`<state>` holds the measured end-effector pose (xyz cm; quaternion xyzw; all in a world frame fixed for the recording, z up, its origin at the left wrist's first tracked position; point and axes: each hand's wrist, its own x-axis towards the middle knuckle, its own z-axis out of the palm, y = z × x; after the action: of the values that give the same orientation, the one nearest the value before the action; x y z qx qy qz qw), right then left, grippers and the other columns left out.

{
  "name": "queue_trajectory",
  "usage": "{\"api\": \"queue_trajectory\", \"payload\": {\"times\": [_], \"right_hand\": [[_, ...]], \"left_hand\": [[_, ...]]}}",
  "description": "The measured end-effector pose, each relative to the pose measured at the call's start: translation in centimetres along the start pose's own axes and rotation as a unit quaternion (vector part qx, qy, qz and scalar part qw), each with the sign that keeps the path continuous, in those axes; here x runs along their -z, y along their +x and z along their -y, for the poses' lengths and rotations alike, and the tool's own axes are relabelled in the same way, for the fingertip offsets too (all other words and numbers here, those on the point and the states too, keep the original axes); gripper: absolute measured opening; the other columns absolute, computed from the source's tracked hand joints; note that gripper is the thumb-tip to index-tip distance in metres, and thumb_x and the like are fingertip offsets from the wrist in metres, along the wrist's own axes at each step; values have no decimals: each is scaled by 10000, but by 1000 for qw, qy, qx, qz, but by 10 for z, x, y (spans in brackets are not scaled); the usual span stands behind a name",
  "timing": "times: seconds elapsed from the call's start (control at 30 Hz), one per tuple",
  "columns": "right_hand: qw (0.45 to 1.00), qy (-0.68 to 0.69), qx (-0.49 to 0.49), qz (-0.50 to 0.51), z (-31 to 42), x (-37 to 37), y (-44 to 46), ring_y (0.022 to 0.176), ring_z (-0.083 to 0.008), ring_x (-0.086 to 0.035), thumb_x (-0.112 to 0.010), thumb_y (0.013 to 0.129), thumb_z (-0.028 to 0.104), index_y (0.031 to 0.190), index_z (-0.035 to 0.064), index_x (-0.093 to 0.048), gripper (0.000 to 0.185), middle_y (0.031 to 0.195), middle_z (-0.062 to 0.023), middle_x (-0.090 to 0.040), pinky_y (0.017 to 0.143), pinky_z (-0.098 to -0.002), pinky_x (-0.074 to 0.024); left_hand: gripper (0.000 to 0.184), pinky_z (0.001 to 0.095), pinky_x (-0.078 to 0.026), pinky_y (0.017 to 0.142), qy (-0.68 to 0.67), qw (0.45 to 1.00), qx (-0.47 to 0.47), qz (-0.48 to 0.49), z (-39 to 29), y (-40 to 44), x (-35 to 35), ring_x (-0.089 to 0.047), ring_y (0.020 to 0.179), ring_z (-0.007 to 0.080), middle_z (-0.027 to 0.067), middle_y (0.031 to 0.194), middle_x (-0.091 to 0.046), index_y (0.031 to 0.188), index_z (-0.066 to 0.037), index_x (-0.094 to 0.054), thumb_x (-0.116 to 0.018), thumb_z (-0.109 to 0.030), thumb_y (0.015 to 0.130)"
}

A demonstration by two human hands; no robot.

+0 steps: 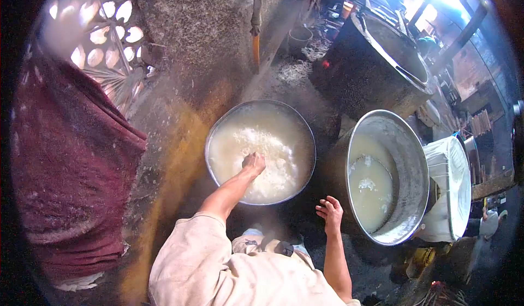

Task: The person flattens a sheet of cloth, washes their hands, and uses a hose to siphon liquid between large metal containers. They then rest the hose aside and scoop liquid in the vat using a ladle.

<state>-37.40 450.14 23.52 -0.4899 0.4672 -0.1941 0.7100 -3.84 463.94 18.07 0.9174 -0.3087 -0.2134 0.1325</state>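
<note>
Inspected from left to right: a maroon draped cloth point(76, 169) hangs well apart from my left fingers, on their outer side, spread over something I cannot see. Inward of it stands a wide, round metal basin point(261, 101) of cloudy, cream-coloured liquid point(226, 137), squarely before my body, presumably so that one arm reaches its middle without my shifting. My left hand point(255, 162) is over the middle of that basin, its fingers curled into a loose fist against a lumpy white mass point(273, 142); whether they pinch any of it, I cannot tell. The arm comes in over the near rim, which seems to leave the far side unobstructed. My right hand point(332, 216) is held off to the side, apart from the basin, its fingers partly spread and slightly bent, gripping nothing; I judge it is kept out for balance. Beyond the right fingertips rises a large, dark, round drum point(349, 68) with a pale metal rim, well apart from both hands. Just beside the right fingers, on their outer side, is a deep, grey metal vessel point(406, 164), its mouth towards me, with cloudy liquid and a few white clumps point(367, 185) inside; it appears set within easy reach of that hand. Farthest right, past this vessel, a white cloth point(458, 169) covers a round-mouthed container, apparently as a lining.
</note>
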Motion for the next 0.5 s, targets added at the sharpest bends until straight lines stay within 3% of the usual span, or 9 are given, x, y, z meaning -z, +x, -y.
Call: {"api": "queue_trajectory", "payload": {"times": [0.1,0.23,0.33,0.5], "right_hand": [[1000,-2,-1,-4,4,6,-1,765,-202,-688,-542,915,132,1214,44,-504,314,994,-98,-667,629,-321,-571],[999,-28,-13,35,12,-1,20,743,-191,-674,-551,907,136,1226,35,-505,337,989,-89,-663,627,-314,-551],[995,-53,-8,89,24,-19,51,764,-194,-683,-537,912,149,1235,30,-514,345,992,-99,-665,647,-327,-565],[973,-109,24,204,38,-56,125,745,-194,-666,-541,904,149,1234,45,-523,346,988,-89,-655,635,-305,-542]], "left_hand": [[268,443,-567,742,50,997,-55,-17,-22,-23,28,-692,847,362,224,891,-691,869,-1,-714,-496,-143,808],[247,455,-567,655,66,991,-93,-73,-46,-55,77,-695,751,372,230,771,-679,828,-13,-701,-495,-146,796],[200,510,-550,639,81,977,-151,-125,-55,-101,112,-660,661,420,245,724,-642,823,22,-622,-499,-135,805],[104,460,-537,555,93,961,-160,-205,-89,-205,175,-656,625,358,164,713,-625,772,-38,-577,-525,-125,795]]}}
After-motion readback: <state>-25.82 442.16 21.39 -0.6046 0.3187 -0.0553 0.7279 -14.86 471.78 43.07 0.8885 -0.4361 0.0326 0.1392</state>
